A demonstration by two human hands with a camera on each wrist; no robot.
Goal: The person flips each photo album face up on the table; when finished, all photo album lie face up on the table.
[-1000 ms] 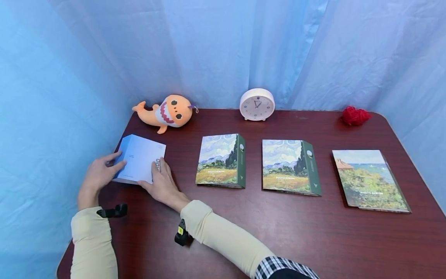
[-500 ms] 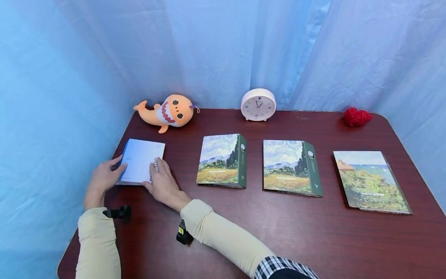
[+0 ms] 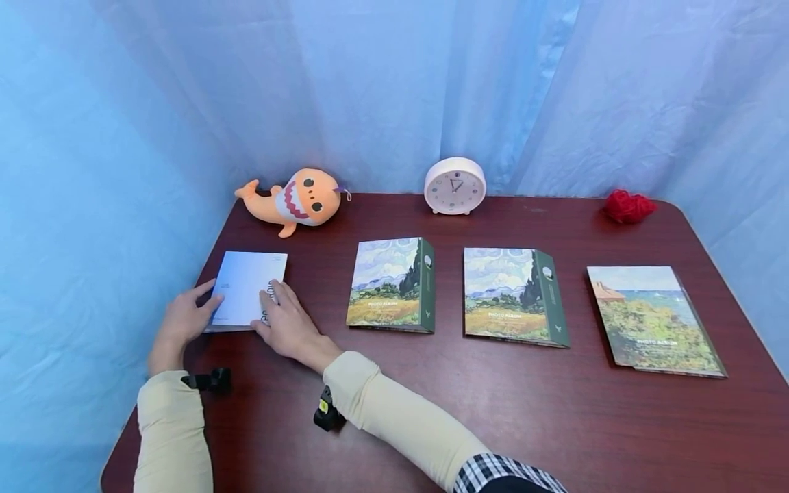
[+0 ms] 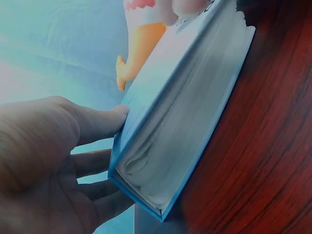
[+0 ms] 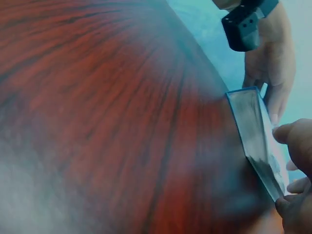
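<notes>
A thick white photo album with a pale blue spine and dark lettering lies at the left of the table. My left hand holds its spine side; in the left wrist view the thumb rests on the cover, the other fingers behind the spine. On the opposite side, my right hand grips the album's right edge, fingers over the lettering and thumb by the near corner. The right wrist view has the album's page block between both hands. Parts of the right fingers are out of that view.
Two green-spined photo albums lie to the right, beyond them another landscape-covered album. Along the back stand an orange plush shark, a white clock and a red bundle. Blue curtains surround the table.
The white album has turned from slanted to nearly square with the table, its far left corner coming nearer. My left hand has shifted slightly right with it; the right hand stays on the edge.
</notes>
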